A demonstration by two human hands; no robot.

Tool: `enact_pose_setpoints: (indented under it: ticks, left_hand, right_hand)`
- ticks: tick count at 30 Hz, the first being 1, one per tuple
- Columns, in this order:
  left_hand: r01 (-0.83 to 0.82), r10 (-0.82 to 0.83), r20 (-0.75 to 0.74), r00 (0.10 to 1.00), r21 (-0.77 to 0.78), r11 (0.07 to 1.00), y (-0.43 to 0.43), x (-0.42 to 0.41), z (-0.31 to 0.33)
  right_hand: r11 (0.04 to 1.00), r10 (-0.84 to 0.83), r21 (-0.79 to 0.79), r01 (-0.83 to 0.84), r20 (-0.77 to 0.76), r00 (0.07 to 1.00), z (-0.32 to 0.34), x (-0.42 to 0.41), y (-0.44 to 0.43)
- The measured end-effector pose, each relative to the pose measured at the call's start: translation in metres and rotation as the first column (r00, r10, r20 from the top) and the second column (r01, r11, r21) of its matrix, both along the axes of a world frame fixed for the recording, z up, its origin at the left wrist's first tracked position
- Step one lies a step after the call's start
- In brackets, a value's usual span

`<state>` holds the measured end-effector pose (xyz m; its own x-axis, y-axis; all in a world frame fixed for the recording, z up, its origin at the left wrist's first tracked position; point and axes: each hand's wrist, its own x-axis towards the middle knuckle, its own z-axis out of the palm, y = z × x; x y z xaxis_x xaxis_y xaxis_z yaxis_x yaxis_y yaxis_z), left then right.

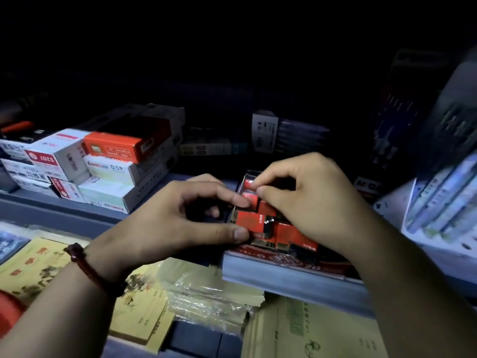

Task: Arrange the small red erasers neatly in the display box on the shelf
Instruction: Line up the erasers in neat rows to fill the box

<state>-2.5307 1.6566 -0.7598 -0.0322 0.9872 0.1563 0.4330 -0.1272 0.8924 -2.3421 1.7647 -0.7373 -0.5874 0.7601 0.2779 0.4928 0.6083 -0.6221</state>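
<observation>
A red display box (296, 266) marked 2B stands at the front edge of the grey shelf (289, 281), right of centre. Several small red erasers (296, 237) in red sleeves lie inside it, some askew. My left hand (175, 223) pinches one red eraser (251, 222) between thumb and forefinger at the box's left side. My right hand (307, 195) reaches over the box, its fingertips pinching another red eraser (249, 184) near the back. My right hand hides much of the box's right half.
Stacked white and orange stationery boxes (103, 166) fill the shelf's left part. Packs of pens (444, 202) lean at the right. Yellow notebooks (38, 267) and plastic-wrapped pads (211, 293) lie on the lower level. The shelf's back is dark.
</observation>
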Motion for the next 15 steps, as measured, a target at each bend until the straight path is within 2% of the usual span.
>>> enact_pose_setpoints:
  ticks: [3,7,12,15]
  left_hand:
    - [0.000,0.001,-0.014,1.000,0.033,0.999,0.001,0.002,-0.002]
    - [-0.043,0.040,0.062,0.997,0.063,0.997,0.003,0.004,-0.004]
    - [-0.201,0.150,0.282,0.948,0.163,0.966,0.008,0.014,-0.006]
    - [-0.272,0.201,0.299,0.933,0.217,0.938,0.015,0.022,-0.008]
  right_hand:
    - [0.998,0.060,0.008,-0.059,-0.046,0.997,0.004,0.001,-0.001]
    - [0.996,0.090,0.033,-0.088,-0.046,0.995,0.010,0.004,-0.001]
    - [0.986,0.137,-0.087,-0.141,-0.044,0.990,0.020,0.016,-0.001]
    - [0.970,0.128,-0.191,-0.151,-0.129,0.983,0.018,0.014,0.001]
